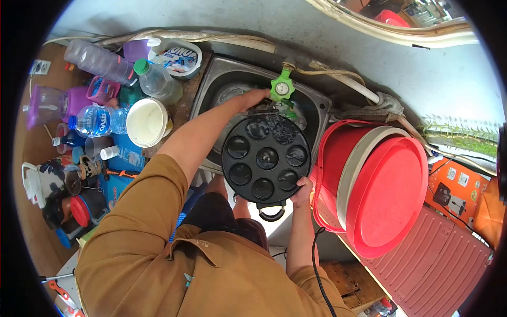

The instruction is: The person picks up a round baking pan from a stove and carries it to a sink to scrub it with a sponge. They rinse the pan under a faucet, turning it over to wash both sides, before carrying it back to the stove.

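A round black snack-cake pan (266,177) with several round wells is tilted over the front of the metal sink (214,79). My right hand (302,192) grips its near right rim, close to the looped handle (272,212). Water wets the wells at the far side. My left hand (255,98) reaches across the sink to the pan's far edge, right beside the green tap (282,87). Its fingertips are partly hidden there, and I cannot tell what they grip. Below the tap, something clear and green (289,112) lies in the basin.
Red buckets with a red lid (388,195) stand close on the right, above a ridged maroon surface (441,253). Left of the sink crowd a white tub (147,122), a green-capped bottle (161,82), a water bottle (100,120) and stacked cups. A black cable (318,264) hangs by my right arm.
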The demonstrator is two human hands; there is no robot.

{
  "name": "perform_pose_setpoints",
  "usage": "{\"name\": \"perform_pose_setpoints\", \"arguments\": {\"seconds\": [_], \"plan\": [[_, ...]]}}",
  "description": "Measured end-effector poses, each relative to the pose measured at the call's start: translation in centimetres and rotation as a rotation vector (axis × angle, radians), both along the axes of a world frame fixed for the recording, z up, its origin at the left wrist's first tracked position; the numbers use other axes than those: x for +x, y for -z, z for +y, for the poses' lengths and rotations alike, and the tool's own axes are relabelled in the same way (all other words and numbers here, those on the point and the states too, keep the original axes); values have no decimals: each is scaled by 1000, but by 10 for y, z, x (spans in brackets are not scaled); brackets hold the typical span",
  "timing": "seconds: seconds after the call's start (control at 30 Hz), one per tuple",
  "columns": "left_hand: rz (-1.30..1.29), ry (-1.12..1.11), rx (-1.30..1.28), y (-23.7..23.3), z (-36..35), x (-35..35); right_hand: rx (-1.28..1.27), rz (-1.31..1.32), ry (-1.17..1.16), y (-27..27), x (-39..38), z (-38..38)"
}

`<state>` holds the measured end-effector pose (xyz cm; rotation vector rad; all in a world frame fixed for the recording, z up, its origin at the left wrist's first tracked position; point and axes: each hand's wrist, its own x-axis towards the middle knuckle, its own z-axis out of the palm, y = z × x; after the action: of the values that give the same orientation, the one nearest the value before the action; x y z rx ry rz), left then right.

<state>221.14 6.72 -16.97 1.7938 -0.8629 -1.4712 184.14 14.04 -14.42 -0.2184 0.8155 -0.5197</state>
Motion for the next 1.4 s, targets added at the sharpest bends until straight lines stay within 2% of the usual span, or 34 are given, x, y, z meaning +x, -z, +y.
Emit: {"name": "perform_pose_setpoints", "arguments": {"seconds": [0.07, 0.1, 0.13, 0.2, 0.23, 0.43, 0.5, 0.6, 0.67, 0.8, 0.9, 0.97, 1.03, 1.1, 1.17, 1.23, 1.3, 1.33, 1.4], "plan": [[43, -385, 79, -11, 9, 2, -13, -23, -15, 1, 4, -1], [-245, -331, 77, 22, 10, 13, -9, -35, -25, 4, 3, -1], [-248, -328, 75, 14, 15, 16, -10, -39, -22, 3, 5, -2], [-583, -311, 113, -26, 34, 14, 27, -20, 7, -5, 11, -3], [-584, -308, 116, -43, 44, 13, 31, -20, 9, -9, 14, -3], [-1150, -380, -385, -168, 141, 14, 58, -97, 24, -13, 23, -1], [-1289, -430, -406, -195, 180, 29, 62, -65, 90, -25, 31, 3], [-1426, -464, -264, -207, 228, 58, 95, -81, 74, -24, 35, 5], [-1559, -370, -38, -206, 252, 74, 102, -81, 79, -25, 39, 7], [-1623, -296, -18, -205, 269, 75, 79, -50, 74, -27, 45, 10], [-1717, -334, -155, -223, 245, 45, 112, -56, 59, -30, 51, 10], [-1269, -360, -283, -214, 224, 24, 104, -48, 71, -33, 52, 11], [-1085, -236, -309, -170, 186, 7, 93, -52, 79, -33, 57, 11], [-749, -257, -196, -115, 158, 3, 95, -69, 59, -29, 55, 11], [-616, -312, -305, -95, 125, -11, 84, -52, 63, -29, 52, 10], [153, -581, -309, -79, 86, -33, 83, -28, 71, -31, 47, 13], [334, -579, -289, -64, 54, -45, 87, -34, 80, -38, 49, 12], [337, -574, -292, -58, 39, -50, 82, -33, 85, -35, 48, 11], [617, -621, -134, -47, 15, -60, 75, -50, 105, -26, 42, 14]]}}
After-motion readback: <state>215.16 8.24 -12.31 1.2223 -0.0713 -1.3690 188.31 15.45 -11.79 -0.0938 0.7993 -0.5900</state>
